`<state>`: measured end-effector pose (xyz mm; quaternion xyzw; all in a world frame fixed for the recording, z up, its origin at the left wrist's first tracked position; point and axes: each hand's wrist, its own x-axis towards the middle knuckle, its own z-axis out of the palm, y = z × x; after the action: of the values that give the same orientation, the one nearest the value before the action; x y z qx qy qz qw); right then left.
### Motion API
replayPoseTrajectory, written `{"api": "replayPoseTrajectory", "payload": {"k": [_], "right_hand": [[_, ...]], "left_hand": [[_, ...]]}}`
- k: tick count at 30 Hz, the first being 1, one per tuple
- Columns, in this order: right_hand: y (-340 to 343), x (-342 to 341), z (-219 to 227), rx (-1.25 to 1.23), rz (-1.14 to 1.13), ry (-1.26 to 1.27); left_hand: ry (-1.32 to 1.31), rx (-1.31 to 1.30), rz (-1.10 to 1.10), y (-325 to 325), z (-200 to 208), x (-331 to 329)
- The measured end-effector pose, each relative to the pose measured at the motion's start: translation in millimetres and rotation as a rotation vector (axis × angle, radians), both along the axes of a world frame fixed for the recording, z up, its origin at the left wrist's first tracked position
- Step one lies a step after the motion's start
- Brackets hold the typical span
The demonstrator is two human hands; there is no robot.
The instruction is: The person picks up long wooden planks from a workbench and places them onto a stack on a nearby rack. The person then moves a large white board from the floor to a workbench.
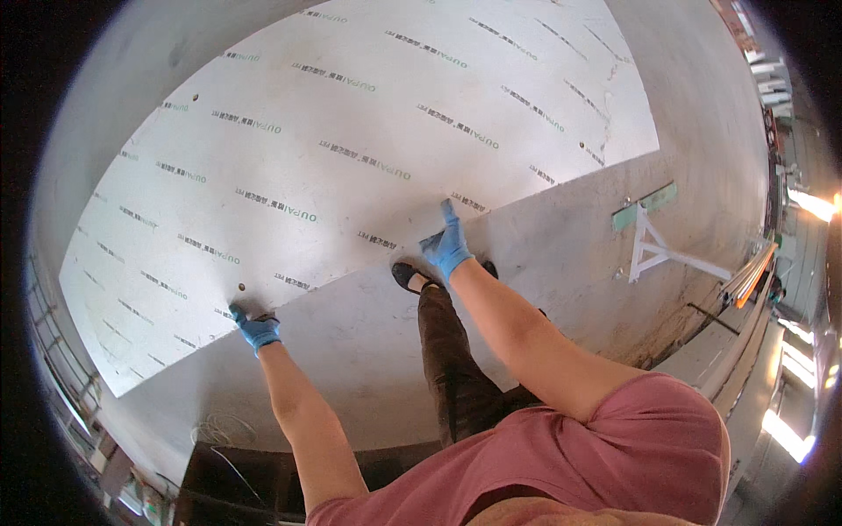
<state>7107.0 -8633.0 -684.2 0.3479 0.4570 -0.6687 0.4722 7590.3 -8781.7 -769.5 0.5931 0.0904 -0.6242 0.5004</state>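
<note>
A large white panel spreads across the upper part of the head view, its face covered with rows of printed marks and dotted with a few small dark holes. Both of my hands wear blue gloves with dark patches. My left hand grips the panel's near edge toward its left part, close to one hole. Farther right along that same edge is my right hand, its thumb laid on the face. The fingers of both hands curl at the edge and are partly hidden.
Grey concrete floor lies around the panel, with my dark shoes just below its edge. To the right stands a white triangular bracket beside a green strip. Long boards line the right side. A thin coiled cable is at lower left.
</note>
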Motion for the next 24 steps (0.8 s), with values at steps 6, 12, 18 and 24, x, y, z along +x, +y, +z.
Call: {"api": "replayPoseTrajectory", "payload": {"k": [6, 12, 18, 24], "right_hand": [[-15.5, 10.4, 0.8, -0.013, 0.107, 0.011], [8.0, 4.1, -9.7, -0.011, 0.070, 0.132], [-4.1, 10.1, -19.7, -0.081, -0.004, 0.260], [-2.0, 17.9, -27.3, -0.067, -0.026, 0.361]], "left_hand": [[0.229, -0.242, -0.077, 1.4, -16.5, 38.0], [0.085, -0.102, -0.135, 10.7, 3.5, 3.9], [0.144, -0.092, -0.156, 10.2, 18.5, -18.7], [0.125, -0.004, -0.260, 1.9, 10.8, -21.1]]}}
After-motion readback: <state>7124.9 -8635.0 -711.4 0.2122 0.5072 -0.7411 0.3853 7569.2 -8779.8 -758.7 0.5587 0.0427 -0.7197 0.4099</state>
